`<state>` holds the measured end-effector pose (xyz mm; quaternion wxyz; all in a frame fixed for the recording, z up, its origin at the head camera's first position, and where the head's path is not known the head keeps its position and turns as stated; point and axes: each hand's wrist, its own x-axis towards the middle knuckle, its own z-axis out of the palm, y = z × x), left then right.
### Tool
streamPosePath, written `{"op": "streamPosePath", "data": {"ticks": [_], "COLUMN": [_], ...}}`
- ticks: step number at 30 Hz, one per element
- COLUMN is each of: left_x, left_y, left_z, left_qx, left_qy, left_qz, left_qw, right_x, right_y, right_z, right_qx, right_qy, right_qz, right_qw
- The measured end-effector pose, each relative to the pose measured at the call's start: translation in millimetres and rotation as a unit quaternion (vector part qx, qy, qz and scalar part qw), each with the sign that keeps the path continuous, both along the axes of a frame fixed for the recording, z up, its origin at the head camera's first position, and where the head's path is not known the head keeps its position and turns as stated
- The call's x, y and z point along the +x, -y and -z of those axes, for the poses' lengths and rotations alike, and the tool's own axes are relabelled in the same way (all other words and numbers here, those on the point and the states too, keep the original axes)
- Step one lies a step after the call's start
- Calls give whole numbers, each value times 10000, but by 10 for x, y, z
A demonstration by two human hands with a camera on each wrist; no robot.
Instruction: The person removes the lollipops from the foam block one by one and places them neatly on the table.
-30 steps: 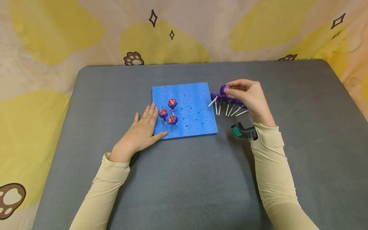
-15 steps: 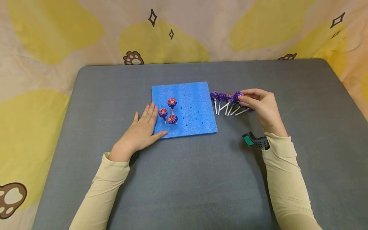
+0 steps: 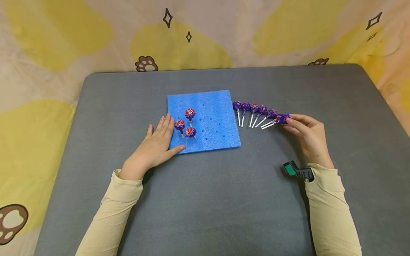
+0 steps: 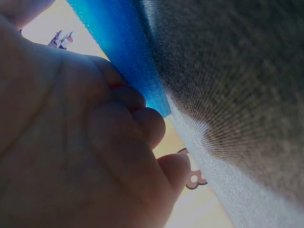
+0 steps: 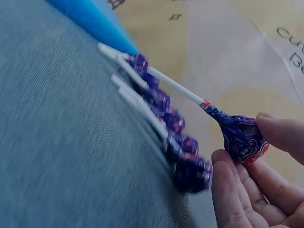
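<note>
My left hand (image 3: 152, 153) lies with straight fingers along the left edge of a blue foam board (image 3: 221, 103) that has small holes. In the left wrist view its fingertips are right at the board's side (image 4: 118, 42). Three purple-and-red wrapped lollipops (image 3: 190, 113) stand upright in the board's left part. My right hand (image 3: 309, 133) pinches another lollipop (image 5: 242, 135) by its candy head between thumb and fingers, the white stick pointing away to the left. The held lollipop overlaps the right end of a row of lollipops (image 3: 262, 110) in the head view.
The row fans out on the grey table (image 3: 205, 206), right of the board, sticks toward the person. A dark wrist strap with a green patch (image 3: 298, 171) is on the right wrist. A patterned yellow-and-cream cloth (image 3: 205, 46) hangs behind the table.
My right hand has moved rightward and toward the person, carrying the lollipop along the row to its right end. The left hand keeps its place on the board.
</note>
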<state>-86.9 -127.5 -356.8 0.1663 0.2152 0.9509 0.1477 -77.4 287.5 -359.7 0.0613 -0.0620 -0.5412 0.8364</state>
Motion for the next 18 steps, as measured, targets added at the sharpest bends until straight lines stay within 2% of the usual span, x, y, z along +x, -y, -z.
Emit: {"op": "streamPosePath", "data": {"ticks": [6,11,18], "left_x": [-5,-8,-11], "left_y": [3,6,2], "left_z": [5,12,12], "left_qx": [-13,-8,-47], "left_qy": [20,42,83], "left_qz": [-6,6,-5], "left_qw": [10000,10000,10000], "right_x": [71,68,53], "right_y": [-109,-154,-159], "right_z": [58,105,143], "right_qx": [78,587,1139], "right_qy": [341,527,521], "right_qz": [-42,29,172], "right_qw": [9994,9969,9920]}}
